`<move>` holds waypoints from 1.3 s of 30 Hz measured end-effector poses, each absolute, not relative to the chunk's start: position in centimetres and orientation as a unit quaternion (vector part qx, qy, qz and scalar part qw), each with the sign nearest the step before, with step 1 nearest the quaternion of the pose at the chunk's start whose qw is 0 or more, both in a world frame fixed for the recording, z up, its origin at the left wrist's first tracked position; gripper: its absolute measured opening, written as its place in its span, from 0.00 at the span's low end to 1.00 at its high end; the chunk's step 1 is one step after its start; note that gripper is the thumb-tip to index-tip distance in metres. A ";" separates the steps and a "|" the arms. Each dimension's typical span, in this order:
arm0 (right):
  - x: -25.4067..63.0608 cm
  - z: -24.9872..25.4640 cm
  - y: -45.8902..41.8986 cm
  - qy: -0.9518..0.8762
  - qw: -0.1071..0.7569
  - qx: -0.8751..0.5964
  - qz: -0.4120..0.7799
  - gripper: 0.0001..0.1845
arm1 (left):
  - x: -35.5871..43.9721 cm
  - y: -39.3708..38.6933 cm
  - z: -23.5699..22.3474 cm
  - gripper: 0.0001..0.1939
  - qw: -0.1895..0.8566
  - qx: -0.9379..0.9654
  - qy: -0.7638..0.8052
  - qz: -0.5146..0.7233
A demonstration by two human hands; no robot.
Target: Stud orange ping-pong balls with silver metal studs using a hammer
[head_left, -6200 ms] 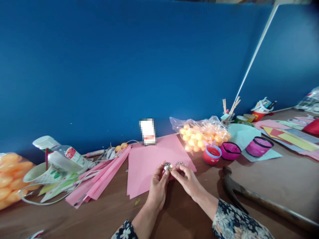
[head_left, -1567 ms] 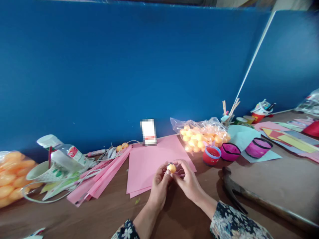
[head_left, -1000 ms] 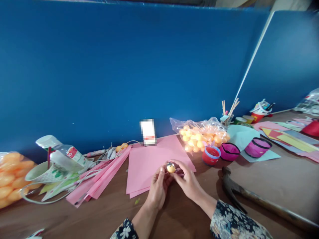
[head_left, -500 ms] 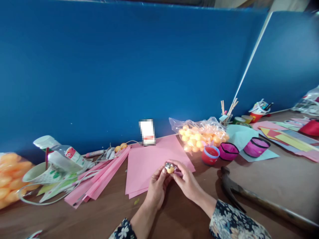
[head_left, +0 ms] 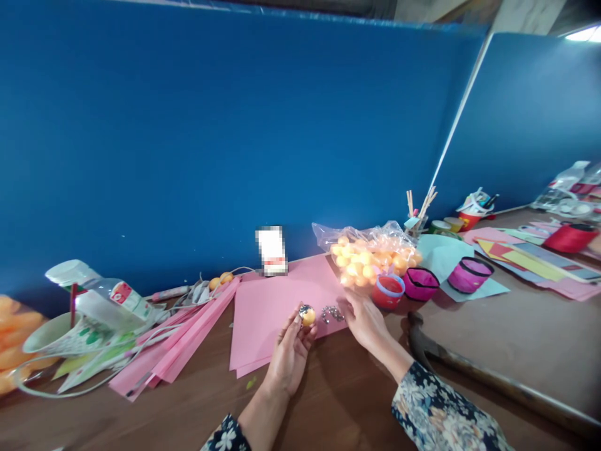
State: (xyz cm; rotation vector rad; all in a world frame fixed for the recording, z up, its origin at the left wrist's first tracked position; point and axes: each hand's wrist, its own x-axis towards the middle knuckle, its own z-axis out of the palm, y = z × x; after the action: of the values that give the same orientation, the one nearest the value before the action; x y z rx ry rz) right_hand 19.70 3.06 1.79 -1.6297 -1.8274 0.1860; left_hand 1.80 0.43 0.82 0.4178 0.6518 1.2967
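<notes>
My left hand [head_left: 290, 354] has its fingers closed round a small orange ball [head_left: 308, 317], raised over the front edge of the pink paper. Shiny silver bits cover part of the ball's upper left side. To the right of it, a loose cluster of small silver pieces [head_left: 331, 314] lies on the paper; their exact kind is too small to make out. My right hand [head_left: 367, 321] is just right of that cluster, fingers bent and drawn together at the tips. Whatever is between those fingertips is hidden. Beneath both spreads the stacked pink paper [head_left: 272, 300].
Behind my right hand sit a clear bag of orange balls [head_left: 370, 257], a red cup [head_left: 387, 293] and magenta fabric pots [head_left: 421, 284]. A hammer [head_left: 498, 382] lies at the right. Pink strips [head_left: 188, 338], a bottle [head_left: 126, 300] and a tilted cup [head_left: 44, 335] crowd the left.
My right hand has come off the ball and moved right, beside the silver pieces, which now show. My left hand still holds the ball. The view has shifted slightly right.
</notes>
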 end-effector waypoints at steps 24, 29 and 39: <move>19.4 3.2 3.0 -0.683 0.396 -0.606 0.102 0.09 | 1.9 0.5 0.6 0.13 0.729 0.172 0.293 0.594; 16.8 7.2 4.7 -0.687 0.473 -0.530 0.150 0.11 | 1.9 0.3 0.8 0.13 0.728 0.172 0.294 0.595; 16.8 2.3 9.3 -0.645 0.497 -0.508 0.284 0.20 | 2.0 0.5 0.3 0.10 0.726 0.179 0.274 0.604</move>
State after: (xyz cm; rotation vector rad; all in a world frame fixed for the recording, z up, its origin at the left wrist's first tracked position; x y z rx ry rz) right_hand 16.83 9.27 2.26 -1.2293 -1.5610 0.6870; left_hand 1.99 0.50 0.26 0.3958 0.6048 1.3331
